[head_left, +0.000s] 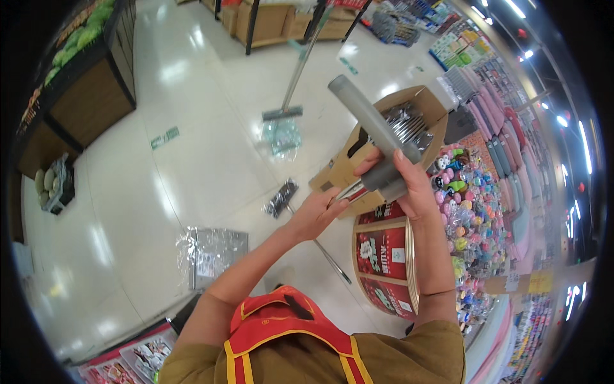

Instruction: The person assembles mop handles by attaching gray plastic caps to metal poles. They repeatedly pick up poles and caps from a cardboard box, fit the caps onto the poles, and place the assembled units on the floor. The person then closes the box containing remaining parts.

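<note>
My right hand (414, 187) is wrapped round the wide lower end of a grey plastic tube (368, 115), which slants up and to the left. My left hand (314, 216) grips a thin metal pole (350, 192) whose far end meets the tube's wide end near my right palm. Just beyond them, an open cardboard box (342, 163) holds several shiny metal pieces (409, 127). Part of the box is hidden behind the tube and my right hand.
Below the box is a round red drum-like stand (382, 256). A plastic-wrapped mop (281, 197) lies on the floor, and a squeegee-like mop (283, 114) stands farther off. A wrapped grey flat item (220, 256) lies left. Shelves of toys (464, 217) line the right.
</note>
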Available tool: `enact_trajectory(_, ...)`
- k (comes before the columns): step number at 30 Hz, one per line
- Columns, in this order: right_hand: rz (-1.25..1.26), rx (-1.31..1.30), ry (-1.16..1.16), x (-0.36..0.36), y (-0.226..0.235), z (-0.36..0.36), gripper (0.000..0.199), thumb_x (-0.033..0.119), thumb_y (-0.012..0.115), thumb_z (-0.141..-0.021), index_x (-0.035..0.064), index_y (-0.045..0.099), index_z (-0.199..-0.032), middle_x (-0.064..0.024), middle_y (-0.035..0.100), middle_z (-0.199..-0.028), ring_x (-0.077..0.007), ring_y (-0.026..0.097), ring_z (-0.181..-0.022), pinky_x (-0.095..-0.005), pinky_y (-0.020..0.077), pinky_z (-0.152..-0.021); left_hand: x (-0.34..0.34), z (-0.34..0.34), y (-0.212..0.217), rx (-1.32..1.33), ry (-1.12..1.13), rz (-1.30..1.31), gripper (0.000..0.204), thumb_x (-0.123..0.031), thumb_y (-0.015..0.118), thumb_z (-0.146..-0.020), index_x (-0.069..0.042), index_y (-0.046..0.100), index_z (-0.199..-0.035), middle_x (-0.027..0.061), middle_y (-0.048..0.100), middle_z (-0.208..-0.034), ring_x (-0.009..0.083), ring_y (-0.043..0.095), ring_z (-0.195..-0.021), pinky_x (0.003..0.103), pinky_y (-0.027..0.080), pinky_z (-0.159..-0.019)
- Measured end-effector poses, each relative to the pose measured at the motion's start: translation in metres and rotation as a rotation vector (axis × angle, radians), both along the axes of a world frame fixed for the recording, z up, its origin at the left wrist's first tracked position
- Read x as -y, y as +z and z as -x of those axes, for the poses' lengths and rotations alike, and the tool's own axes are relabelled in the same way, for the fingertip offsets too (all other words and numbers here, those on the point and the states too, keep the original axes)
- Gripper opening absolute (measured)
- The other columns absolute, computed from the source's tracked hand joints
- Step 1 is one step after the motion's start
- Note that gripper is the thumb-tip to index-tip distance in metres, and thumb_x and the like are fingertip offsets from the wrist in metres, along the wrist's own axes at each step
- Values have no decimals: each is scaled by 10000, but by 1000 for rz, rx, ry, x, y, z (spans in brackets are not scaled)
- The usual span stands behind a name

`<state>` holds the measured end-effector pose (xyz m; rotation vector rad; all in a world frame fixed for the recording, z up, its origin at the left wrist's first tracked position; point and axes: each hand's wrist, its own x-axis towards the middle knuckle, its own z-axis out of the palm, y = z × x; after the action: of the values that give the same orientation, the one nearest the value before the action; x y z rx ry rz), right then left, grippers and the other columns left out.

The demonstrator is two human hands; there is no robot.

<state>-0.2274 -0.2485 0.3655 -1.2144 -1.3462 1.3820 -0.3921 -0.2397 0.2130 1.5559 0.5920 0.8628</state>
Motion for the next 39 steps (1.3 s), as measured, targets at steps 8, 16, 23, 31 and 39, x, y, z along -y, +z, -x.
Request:
enact_trajectory(8,15,-603,62,48,28,-8,659,495,260,-1010,-2,272,-1442,-261,475,-1338,-292,483,-1239,-383,396,-1009,31,24,65,-26,-133,194,517,-506,367,-981,-57,457,-742,-16,421,-530,80,384,-466,259,322,-446)
enact_trajectory(16,-527,175,-48,79,31,-21,651,355,551,-905,36,337,-1431,-139,476,-1318,-220,507,-1087,-351,391,-987,51,33,62,88,-272,184,638,-670,341,-921,-73,440,-721,-12,418,-505,68,392,-394,215,313,-384)
enact_trajectory(23,-1022,683,-97,89,60,-20,920,457,838,-591,45,476,-1329,-123,457,-1379,-298,399,-1314,-413,286,-1096,71,25,79,204,-528,362,695,-750,334,-868,-78,442,-729,-13,402,-505,66,377,-380,210,329,-372)
enact_trajectory(31,-876,815,82,93,87,-41,485,326,788,-710,68,602,-1076,-97,607,-972,-298,601,-918,-365,472,-783,86,22,76,215,-662,440,746,-784,332,-829,-56,463,-724,7,427,-507,82,394,-404,213,337,-393)
enact_trajectory(39,-649,655,230,100,91,-59,306,300,566,-942,32,608,-1083,-87,648,-841,-185,636,-779,-326,480,-678,86,23,52,296,-750,474,711,-733,381,-859,-38,523,-807,13,457,-540,92,411,-413,229,371,-417)
